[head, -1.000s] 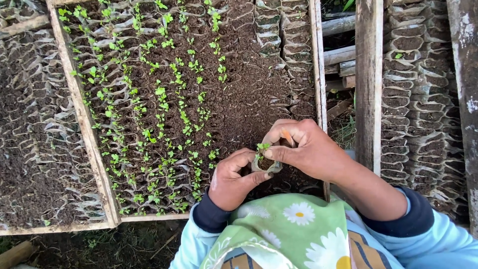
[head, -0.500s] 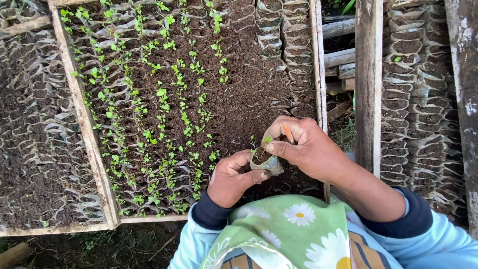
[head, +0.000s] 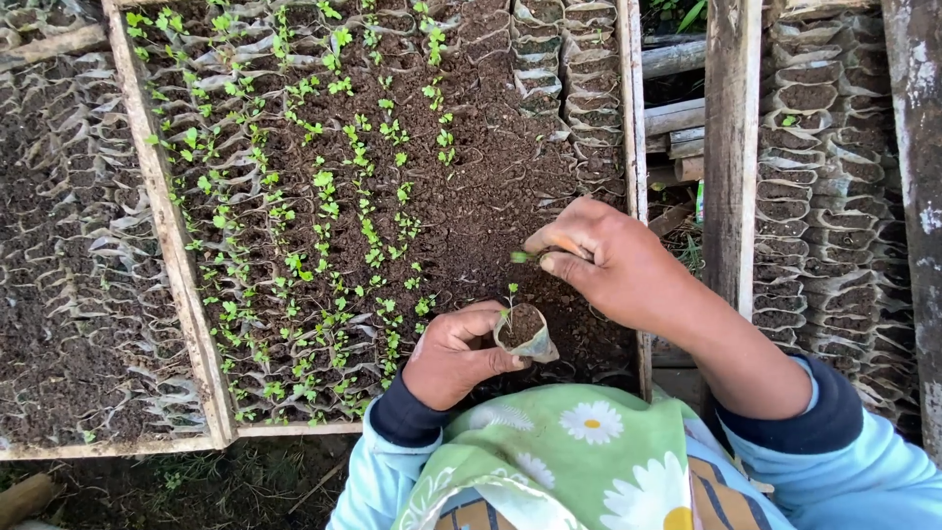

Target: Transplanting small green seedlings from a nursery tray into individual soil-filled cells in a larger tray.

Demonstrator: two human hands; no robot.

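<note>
Nursery bed [head: 169,245]: most soil bags carry seedlings; the rows at right remain bare. Left hand [head: 453,355] curls around 1 small bag [head: 524,332] with a sprout, held above the lap. Right hand [head: 608,260] hovers just above, fingertips pinching a seedling [head: 520,257].

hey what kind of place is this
Most likely a plant nursery's seedling bed. Wooden-framed beds hold rows of soil-filled pots with green seedlings, and the left hand holds one small soil pot.
</note>
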